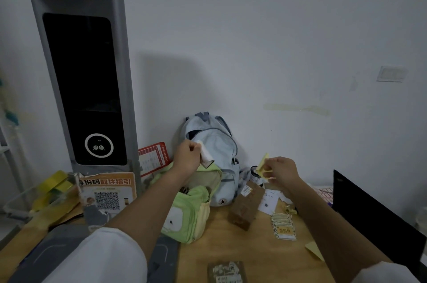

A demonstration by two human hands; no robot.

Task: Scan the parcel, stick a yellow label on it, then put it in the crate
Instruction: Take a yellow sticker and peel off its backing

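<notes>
The small white soft parcel [206, 155] is held up in the gripping left hand [186, 159], above the table [242, 250]. At its 3 o'clock, the right hand [278, 170] pinches a yellow paper label [263, 163]. Labelling seems in hand; next, press label onto parcel. The crate is not recognisable; whether scanning happened is unclear.

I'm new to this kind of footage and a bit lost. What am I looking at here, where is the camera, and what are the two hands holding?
The single picture comes from a camera on a person's head, looking down at a wooden desk. The left hand holds a small white parcel; the right hand pinches a yellow label. The tall grey machine is probably the scanner. On the desk lie a green bag, a blue backpack, a brown box and spare labels.
</notes>
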